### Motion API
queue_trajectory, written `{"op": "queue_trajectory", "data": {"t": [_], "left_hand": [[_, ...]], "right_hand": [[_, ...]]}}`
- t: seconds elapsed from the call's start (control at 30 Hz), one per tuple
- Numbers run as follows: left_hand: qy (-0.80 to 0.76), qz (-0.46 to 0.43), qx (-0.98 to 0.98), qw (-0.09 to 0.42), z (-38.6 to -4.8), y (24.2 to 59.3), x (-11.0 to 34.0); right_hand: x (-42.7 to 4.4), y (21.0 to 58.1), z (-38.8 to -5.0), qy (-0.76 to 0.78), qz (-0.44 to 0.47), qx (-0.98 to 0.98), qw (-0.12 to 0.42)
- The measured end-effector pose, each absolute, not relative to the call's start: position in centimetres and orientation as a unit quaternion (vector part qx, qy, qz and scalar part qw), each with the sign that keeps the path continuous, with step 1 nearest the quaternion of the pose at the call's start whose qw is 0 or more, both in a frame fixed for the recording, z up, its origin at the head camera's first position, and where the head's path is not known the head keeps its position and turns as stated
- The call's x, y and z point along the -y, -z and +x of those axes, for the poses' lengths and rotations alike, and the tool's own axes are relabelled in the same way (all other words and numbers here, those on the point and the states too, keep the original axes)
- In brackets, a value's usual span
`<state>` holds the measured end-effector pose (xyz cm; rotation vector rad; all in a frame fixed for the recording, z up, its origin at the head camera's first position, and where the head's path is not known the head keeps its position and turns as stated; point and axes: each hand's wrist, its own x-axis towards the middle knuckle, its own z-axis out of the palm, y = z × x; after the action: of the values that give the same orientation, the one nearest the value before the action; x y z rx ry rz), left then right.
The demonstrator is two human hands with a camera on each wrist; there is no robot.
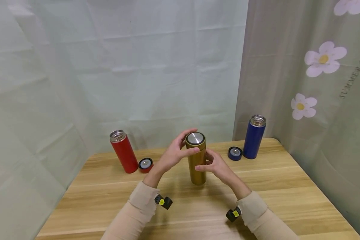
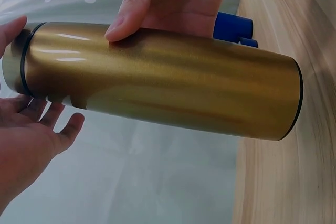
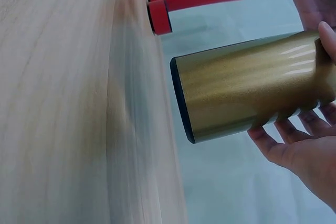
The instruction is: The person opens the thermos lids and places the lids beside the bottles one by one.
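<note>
A gold thermos bottle (image 1: 196, 166) with a silver-topped lid (image 1: 195, 138) stands roughly upright between both hands at the middle of the table. My left hand (image 1: 176, 153) holds its top, thumb and fingers around the lid. Lower down, my right hand (image 1: 217, 166) grips the body, with the thumb on the near side. In the right wrist view, the base of the gold bottle (image 3: 247, 85) appears raised off the tabletop. The lid seems to be on the bottle; fingers hide part of its seam.
An open red thermos bottle (image 1: 125, 154) stands at the left beside its upturned lid (image 1: 145, 164). At the back right is an open blue thermos bottle (image 1: 254, 138) with its upturned lid (image 1: 235, 153). Cloth (image 1: 156, 73) hangs behind the wooden table (image 1: 87, 196).
</note>
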<state>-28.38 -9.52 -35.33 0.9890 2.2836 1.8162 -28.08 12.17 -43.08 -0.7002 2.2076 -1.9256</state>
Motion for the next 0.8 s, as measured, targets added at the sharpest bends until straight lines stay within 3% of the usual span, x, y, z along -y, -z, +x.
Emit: {"op": "queue_trajectory", "data": {"t": [0.33,0.8], "left_hand": [[-0.604,0.317,-0.729,0.058,-28.70,35.23,9.82],[-0.603,0.298,-0.740,0.020,-28.68,35.28,9.10]], "right_hand": [[-12.45,42.73,-27.85,0.637,-0.232,-0.729,0.093],[-12.69,42.89,-27.92,0.635,-0.241,-0.731,0.071]]}}
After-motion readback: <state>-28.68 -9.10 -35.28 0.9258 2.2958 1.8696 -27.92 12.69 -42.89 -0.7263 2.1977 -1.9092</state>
